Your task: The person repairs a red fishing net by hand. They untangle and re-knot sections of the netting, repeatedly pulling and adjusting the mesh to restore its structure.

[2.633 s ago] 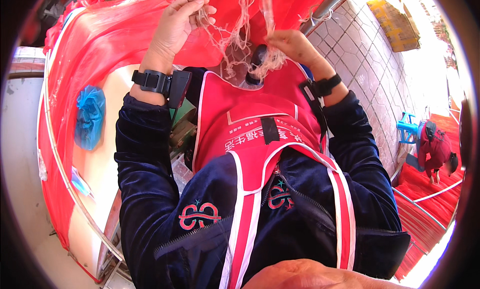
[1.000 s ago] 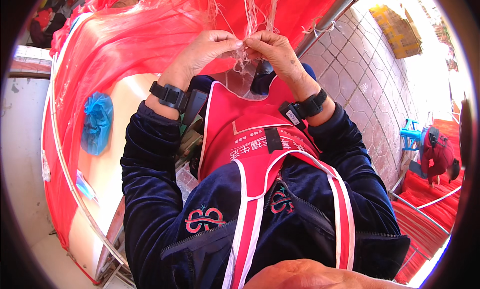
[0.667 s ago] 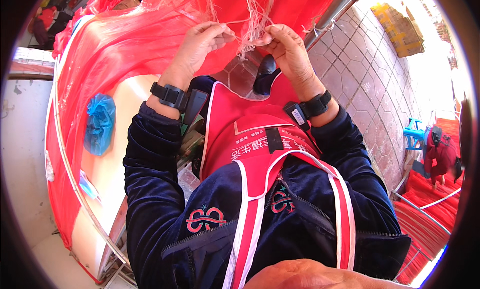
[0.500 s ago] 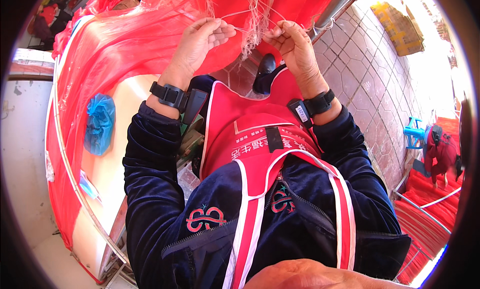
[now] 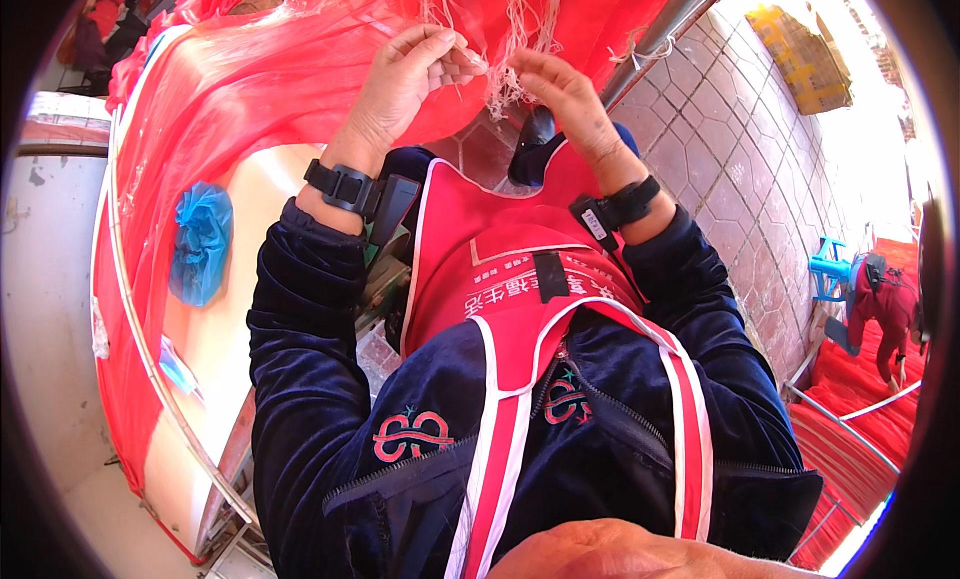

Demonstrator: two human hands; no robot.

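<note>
Thin whitish strings [image 5: 513,21] hang in a loose, tangled bunch in front of red mesh netting [image 5: 340,79]. My left hand [image 5: 412,77] is closed in a pinch on a string, left of the bunch, with the thumb against the forefinger. Just across from it, my right hand [image 5: 572,101] has its fingers bent and drawn together at the strings' right side. Its thumb is mostly hidden, and the string between its fingertips is too fine to follow. Only a small gap separates the two sets of fingertips.
A grey metal pole [image 5: 665,39] with string tied round it runs by my right hand. On a pale board [image 5: 265,194] at the left lies a blue plastic bag [image 5: 201,244]. A yellow-taped carton [image 5: 800,59], a blue stool [image 5: 829,267] and a person in dark red [image 5: 885,314] are at the right.
My hands have come closer together, the right one moving left and slightly down. The string stretched between them no longer shows. At the right, the person in dark red has reached downward.
</note>
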